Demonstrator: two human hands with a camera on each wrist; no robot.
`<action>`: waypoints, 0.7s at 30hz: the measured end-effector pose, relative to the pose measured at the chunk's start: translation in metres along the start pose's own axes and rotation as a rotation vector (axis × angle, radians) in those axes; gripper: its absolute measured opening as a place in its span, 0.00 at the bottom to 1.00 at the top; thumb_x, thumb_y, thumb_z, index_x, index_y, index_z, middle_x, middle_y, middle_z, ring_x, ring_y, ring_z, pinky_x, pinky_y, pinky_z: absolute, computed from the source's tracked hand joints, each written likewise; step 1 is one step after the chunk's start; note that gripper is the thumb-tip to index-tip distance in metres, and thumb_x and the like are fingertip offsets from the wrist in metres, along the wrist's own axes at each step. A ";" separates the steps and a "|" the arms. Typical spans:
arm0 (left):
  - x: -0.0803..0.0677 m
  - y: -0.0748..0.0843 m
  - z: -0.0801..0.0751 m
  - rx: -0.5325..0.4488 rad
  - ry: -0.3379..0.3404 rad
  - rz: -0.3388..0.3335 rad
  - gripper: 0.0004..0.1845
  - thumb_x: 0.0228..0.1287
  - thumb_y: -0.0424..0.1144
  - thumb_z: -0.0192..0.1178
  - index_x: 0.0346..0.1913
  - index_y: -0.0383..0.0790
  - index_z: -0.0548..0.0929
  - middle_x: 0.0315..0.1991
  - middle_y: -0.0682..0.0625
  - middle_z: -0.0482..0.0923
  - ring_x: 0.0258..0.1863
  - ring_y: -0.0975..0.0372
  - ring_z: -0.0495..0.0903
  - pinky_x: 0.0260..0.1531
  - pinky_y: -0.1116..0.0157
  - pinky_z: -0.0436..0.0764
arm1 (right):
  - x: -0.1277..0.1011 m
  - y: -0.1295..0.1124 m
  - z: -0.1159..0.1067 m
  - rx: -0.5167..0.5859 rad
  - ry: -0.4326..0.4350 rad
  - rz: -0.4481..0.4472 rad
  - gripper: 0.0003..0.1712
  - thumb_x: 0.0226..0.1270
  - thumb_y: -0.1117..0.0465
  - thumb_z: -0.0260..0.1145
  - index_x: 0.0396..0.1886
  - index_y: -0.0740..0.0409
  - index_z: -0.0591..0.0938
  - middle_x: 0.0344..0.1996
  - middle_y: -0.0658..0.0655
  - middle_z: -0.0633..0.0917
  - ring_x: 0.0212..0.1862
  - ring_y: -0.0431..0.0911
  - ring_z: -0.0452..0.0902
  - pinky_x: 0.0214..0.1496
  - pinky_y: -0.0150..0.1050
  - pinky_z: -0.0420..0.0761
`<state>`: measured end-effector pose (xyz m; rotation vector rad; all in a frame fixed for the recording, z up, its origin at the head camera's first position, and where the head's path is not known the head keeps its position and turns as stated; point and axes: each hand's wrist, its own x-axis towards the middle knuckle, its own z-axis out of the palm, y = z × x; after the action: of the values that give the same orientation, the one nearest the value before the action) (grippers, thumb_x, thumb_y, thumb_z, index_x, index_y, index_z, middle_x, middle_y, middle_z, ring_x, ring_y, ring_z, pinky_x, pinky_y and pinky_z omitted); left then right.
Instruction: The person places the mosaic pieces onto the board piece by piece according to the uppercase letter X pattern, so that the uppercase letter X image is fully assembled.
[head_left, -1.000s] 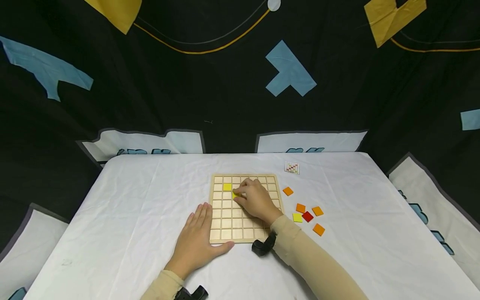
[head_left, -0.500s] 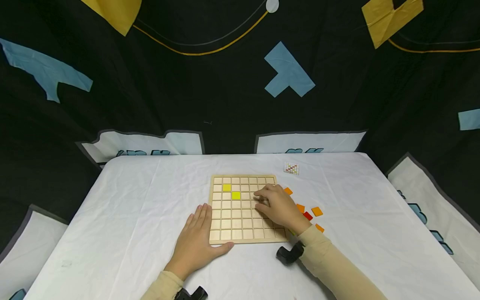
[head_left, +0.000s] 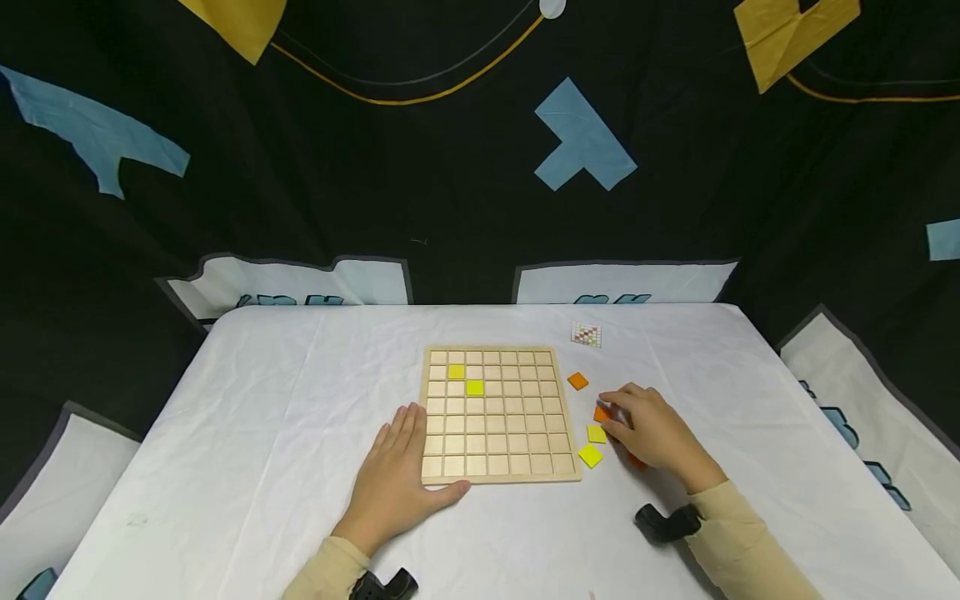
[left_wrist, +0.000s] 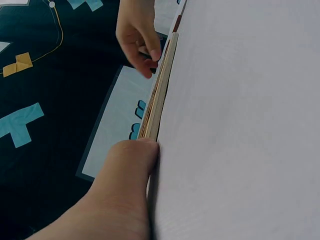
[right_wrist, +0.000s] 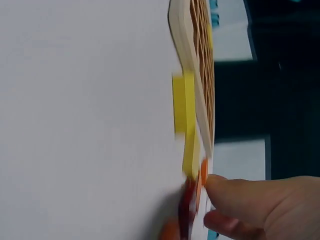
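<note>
My left hand (head_left: 401, 475) rests at the near left corner of a wooden grid board (head_left: 501, 481), fingers straight along its left side and thumb at the front edge. In the left wrist view the thumb (left_wrist: 132, 160) touches the board's edge. Two yellow tiles (head_left: 475, 387) sit in cells of the grid. My right hand (head_left: 660, 437) hovers over loose tiles right of the board, thumb and forefinger apart beside an orange tile (head_left: 602, 413). Below that thumb, in the right wrist view, is a red tile (right_wrist: 187, 205). Part of the pile is hidden under the hand.
Two loose yellow tiles (head_left: 590, 456) lie beside the board's right edge. Farther back are another orange tile (head_left: 577, 381) and a small card with a coloured grid pattern (head_left: 586, 335). A white cloth (head_left: 225, 467) covers the table, with a dark curtain (head_left: 465, 183) behind.
My right hand has left a second yellow tile in the grid and moved right, off the board, to the loose tiles. The left hand stays in place.
</note>
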<state>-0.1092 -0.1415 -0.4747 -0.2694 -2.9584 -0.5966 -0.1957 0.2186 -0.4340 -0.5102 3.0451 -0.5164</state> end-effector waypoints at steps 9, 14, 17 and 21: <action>0.001 0.001 0.000 -0.002 0.004 -0.010 0.66 0.50 0.78 0.58 0.77 0.28 0.52 0.79 0.37 0.49 0.80 0.47 0.47 0.78 0.47 0.51 | -0.010 0.021 -0.008 0.036 -0.081 0.046 0.23 0.64 0.56 0.71 0.57 0.57 0.84 0.50 0.56 0.82 0.50 0.51 0.71 0.54 0.52 0.79; 0.001 0.002 0.001 -0.007 -0.004 -0.016 0.66 0.50 0.78 0.58 0.77 0.28 0.51 0.79 0.37 0.48 0.80 0.47 0.47 0.78 0.47 0.51 | -0.012 0.018 -0.009 0.035 -0.077 0.059 0.21 0.58 0.50 0.76 0.48 0.55 0.88 0.49 0.54 0.82 0.50 0.50 0.71 0.51 0.48 0.79; 0.001 0.002 0.001 -0.005 0.000 -0.017 0.67 0.50 0.78 0.58 0.77 0.28 0.51 0.79 0.37 0.48 0.80 0.47 0.47 0.78 0.48 0.51 | -0.013 0.017 -0.008 0.047 -0.066 0.059 0.18 0.55 0.51 0.77 0.43 0.53 0.88 0.47 0.53 0.82 0.49 0.50 0.70 0.50 0.47 0.78; 0.001 0.002 0.002 -0.001 0.003 -0.015 0.67 0.50 0.78 0.58 0.77 0.28 0.51 0.79 0.37 0.49 0.80 0.47 0.47 0.78 0.48 0.52 | -0.013 0.016 -0.006 0.104 -0.065 0.069 0.14 0.57 0.56 0.77 0.43 0.51 0.86 0.43 0.51 0.83 0.48 0.49 0.69 0.48 0.44 0.76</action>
<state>-0.1098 -0.1386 -0.4755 -0.2459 -2.9601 -0.5993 -0.1892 0.2392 -0.4343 -0.4075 2.9431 -0.6386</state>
